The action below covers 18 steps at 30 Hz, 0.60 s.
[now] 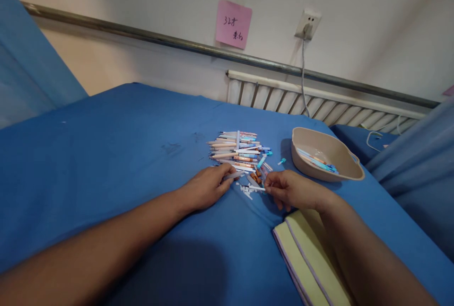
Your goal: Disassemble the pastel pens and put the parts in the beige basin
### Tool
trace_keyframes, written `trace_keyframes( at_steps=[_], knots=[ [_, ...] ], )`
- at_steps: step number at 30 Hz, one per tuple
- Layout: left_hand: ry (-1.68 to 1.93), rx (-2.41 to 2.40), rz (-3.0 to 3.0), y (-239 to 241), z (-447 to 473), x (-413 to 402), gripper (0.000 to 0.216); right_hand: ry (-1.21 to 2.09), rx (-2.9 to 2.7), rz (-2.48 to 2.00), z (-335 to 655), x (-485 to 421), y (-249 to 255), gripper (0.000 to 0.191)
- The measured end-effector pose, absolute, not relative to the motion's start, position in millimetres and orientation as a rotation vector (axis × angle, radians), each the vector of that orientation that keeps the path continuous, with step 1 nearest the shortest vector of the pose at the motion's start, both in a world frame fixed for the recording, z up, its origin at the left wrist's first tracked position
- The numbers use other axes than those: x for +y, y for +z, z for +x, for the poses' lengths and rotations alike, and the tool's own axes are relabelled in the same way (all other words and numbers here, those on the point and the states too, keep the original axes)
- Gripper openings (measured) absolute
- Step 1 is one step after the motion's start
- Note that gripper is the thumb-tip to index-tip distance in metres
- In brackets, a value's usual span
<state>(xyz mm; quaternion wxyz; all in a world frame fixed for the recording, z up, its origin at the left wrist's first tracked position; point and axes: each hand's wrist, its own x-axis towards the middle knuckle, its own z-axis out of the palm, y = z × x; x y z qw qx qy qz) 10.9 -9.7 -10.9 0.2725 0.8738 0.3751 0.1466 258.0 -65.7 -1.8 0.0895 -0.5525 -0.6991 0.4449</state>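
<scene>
A heap of pens and pen parts [238,152] lies on the blue table cover [117,154], with small white bits [245,189] at its near edge. My left hand [208,185] rests at the near left edge of the heap, fingers closed on a pale pen barrel [234,175]. My right hand [291,190] sits just right of the white bits, its fingertips pinched on a thin white piece [257,187]. A beige bowl [351,170] with a few blue pens in it stands to the right of the heap.
A pale yellow notebook [308,258] lies under my right forearm at the near edge. A small blue cap [282,161] lies between heap and bowl. Behind the table are a white radiator [319,102], a wall socket with cable [308,24] and a pink note [233,23].
</scene>
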Motion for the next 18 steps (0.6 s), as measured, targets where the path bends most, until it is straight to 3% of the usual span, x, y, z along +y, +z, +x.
trace_keyframes(
  at_steps=[18],
  knots=[
    [0.402, 0.997, 2.364, -11.8, 9.9, -9.7, 0.024, 1.233, -2.102, -1.618, 256.9, -63.6, -6.0, 0.015]
  ],
)
